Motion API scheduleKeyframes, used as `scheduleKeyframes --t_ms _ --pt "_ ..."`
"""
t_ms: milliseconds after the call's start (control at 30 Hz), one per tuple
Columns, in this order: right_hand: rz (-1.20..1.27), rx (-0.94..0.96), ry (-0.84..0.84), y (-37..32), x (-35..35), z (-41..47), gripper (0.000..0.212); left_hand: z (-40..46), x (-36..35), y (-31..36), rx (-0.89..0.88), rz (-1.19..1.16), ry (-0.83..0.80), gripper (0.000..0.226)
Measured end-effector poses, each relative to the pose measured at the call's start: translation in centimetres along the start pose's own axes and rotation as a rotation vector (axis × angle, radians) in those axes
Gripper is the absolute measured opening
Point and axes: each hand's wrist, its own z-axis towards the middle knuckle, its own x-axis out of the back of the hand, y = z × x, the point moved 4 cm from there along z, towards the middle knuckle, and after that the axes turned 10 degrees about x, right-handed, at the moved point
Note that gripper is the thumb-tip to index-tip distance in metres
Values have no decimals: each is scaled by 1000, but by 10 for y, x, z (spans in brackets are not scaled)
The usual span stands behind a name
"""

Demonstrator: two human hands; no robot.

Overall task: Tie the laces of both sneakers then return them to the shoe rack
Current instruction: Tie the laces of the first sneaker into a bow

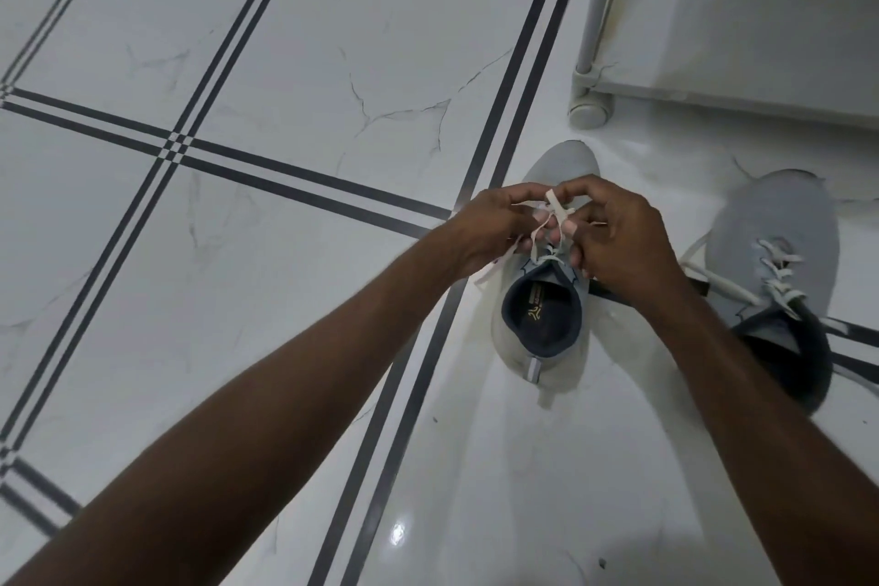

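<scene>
Two grey sneakers stand on the white tiled floor, toes pointing away from me. Over the left sneaker (542, 314), my left hand (490, 226) and my right hand (618, 236) each pinch a strand of its white lace (554, 205), and the strands cross between my fingertips. My hands hide the shoe's eyelets. The right sneaker (780, 247) stands apart to the right with its white lace (723, 286) loose and trailing to the left. The shoe rack (742, 14) is at the top right.
The rack is white, with a tube leg ending in a round foot (590, 112) close to the left sneaker's toe. Dark double stripes (513, 81) cross the marble-look floor. Open floor spreads to the left.
</scene>
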Motion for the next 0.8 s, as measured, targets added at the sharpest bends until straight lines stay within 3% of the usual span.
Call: scheduleKeyframes --t_ms 167,433,633,700,800 --pt "-53 6 -33 0 0 2 34 5 5 1 34 -42 19 10" --pt "80 -13 -78 8 0 5 25 0 1 -6 147 -83 -128 14" --pt "300 -172 -191 20 -2 5 29 1 0 -9 97 -89 -28 17" --pt "319 -201 -180 26 0 4 28 -1 4 -11 49 -15 -25 23" --pt "321 -233 -159 32 2 4 29 -8 8 1 -111 313 -14 24"
